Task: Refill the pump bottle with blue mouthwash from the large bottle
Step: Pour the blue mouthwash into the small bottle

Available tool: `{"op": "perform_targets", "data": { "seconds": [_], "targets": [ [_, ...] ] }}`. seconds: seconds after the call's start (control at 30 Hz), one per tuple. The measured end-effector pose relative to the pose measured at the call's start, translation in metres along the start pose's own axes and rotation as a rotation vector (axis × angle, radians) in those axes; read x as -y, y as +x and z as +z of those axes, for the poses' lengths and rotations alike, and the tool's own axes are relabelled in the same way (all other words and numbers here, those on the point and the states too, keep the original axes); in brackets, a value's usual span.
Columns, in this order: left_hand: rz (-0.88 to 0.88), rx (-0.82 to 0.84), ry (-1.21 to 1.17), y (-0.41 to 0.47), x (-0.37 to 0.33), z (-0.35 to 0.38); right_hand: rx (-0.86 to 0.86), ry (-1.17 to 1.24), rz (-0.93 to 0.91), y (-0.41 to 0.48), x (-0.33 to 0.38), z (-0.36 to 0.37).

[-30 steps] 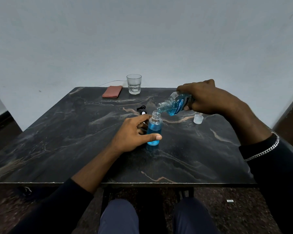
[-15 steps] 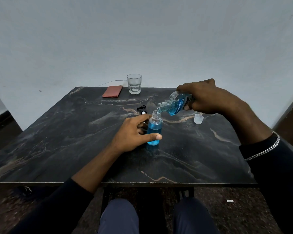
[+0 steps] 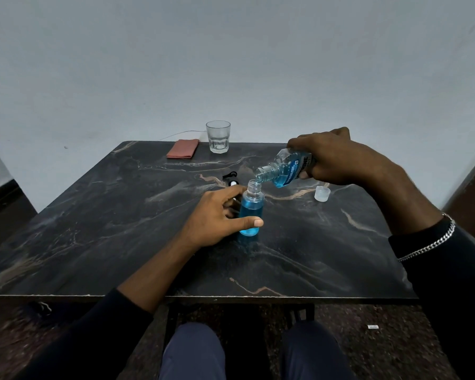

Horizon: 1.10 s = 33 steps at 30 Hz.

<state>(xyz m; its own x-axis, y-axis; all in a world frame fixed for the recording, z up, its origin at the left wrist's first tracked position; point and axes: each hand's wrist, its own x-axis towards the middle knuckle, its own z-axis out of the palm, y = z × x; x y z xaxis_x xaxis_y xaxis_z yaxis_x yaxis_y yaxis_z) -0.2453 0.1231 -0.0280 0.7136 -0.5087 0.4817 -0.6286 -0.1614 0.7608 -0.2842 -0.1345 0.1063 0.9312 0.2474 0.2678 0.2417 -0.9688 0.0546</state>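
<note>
A small clear pump bottle [image 3: 250, 208] stands upright on the dark marble table [image 3: 121, 229], its neck uncapped and its body blue almost to the shoulder. My left hand [image 3: 217, 215] wraps around it, thumb in front. My right hand [image 3: 332, 157] grips the large mouthwash bottle [image 3: 284, 168], tipped down to the left with its open mouth just above the small bottle's neck. The black pump head [image 3: 231, 180] lies on the table behind my left hand.
A translucent cap [image 3: 322, 193] sits on the table under my right wrist. An empty drinking glass [image 3: 218, 136] and a folded reddish cloth [image 3: 182, 152] stand at the far edge by the wall. My knees are under the near edge.
Both hands and both bottles stay almost where they were. The large bottle remains tipped over the small bottle's neck.
</note>
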Motion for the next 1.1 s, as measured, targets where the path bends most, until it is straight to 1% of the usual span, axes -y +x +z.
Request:
{"op": "perform_targets", "data": {
  "seconds": [1.1],
  "targets": [
    [-0.005,-0.002,0.022,-0.0008,-0.0042,-0.0003,0.014,-0.003,0.023,-0.0029,0.0035,-0.0027]
  ]
}}
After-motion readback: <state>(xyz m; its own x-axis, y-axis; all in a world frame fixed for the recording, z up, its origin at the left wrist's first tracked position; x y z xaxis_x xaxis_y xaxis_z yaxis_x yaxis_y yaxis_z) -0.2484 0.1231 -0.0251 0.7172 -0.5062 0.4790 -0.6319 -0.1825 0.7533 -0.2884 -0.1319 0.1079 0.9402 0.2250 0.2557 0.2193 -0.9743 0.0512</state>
